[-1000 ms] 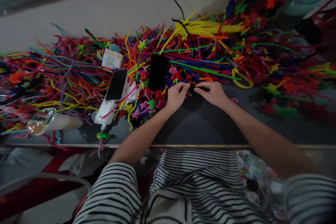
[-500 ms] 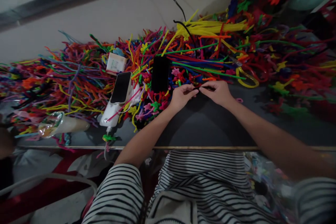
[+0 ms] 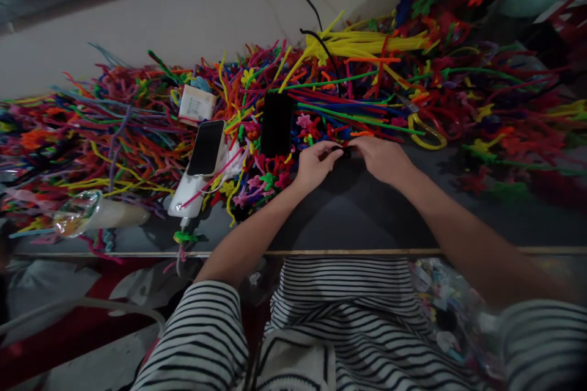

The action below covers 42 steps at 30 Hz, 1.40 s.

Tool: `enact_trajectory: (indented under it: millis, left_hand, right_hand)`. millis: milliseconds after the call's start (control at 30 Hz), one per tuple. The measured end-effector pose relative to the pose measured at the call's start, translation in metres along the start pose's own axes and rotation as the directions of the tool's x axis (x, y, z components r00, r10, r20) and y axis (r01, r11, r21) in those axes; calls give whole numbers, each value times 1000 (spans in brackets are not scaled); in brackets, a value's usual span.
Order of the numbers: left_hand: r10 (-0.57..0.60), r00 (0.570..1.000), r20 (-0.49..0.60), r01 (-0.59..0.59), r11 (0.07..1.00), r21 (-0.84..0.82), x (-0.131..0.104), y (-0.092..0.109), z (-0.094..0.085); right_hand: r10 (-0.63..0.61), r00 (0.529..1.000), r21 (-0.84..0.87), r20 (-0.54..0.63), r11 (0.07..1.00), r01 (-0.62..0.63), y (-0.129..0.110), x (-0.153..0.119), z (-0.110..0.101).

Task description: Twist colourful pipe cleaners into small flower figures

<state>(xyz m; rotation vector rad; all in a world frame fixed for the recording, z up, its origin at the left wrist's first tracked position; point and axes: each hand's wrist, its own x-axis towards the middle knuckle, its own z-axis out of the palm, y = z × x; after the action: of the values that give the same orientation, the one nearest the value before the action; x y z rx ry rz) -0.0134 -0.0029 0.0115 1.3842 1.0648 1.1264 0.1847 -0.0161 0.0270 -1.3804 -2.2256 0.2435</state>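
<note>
My left hand (image 3: 317,165) is closed in a pinch, thumb against fingertips, at the far part of the dark tabletop. My right hand (image 3: 383,156) meets it from the other side, its fingers bent down and pressed together. Between the two sets of fingertips is a small dark piece (image 3: 347,150), perhaps a bit of black pipe cleaner; its shape is mostly hidden. Just beyond the hands lie small pipe-cleaner flowers (image 3: 304,121) and a bundle of long straight pipe cleaners (image 3: 348,109). A black phone (image 3: 277,124) rests left of them.
Heaped pipe cleaners (image 3: 137,128) of many colours line the wall. Yellow-handled scissors (image 3: 428,134) lie right of the hands. Leftward are a second phone (image 3: 206,148) on a white power bank (image 3: 186,197), a small white box (image 3: 197,104) and a plastic cup (image 3: 117,214) on its side.
The view has shifted slightly. My right hand has turned so its back shows more and its fingers point further down. The fingertips of both hands stay together around the dark piece.
</note>
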Motion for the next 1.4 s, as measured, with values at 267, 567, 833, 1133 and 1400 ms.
enact_trajectory:
  millis: [267,567,833,1133,1400]
  left_hand:
    - [-113,921,374,188,967,-170,2,2,-7]
    - [-73,937,342,163,957,-241,-2,4,-8]
    - [-98,983,157,136,956,-258,3,2,-8]
    - [-145,977,157,182,950,-255,3,10,-4]
    - [-166,978,126,194,945,-263,3,11,-2]
  right_hand:
    - [58,967,192,-249,981,-10,1,1,6]
    - [67,996,469,-62,883,-30,-13,3,17]
    - [231,972,768,39,616,-177,-11,13,35]
    - [310,948,763,-72,629,-148,-18,8,36]
    - [279,957,766,-75,631,-124,-18,3,37]
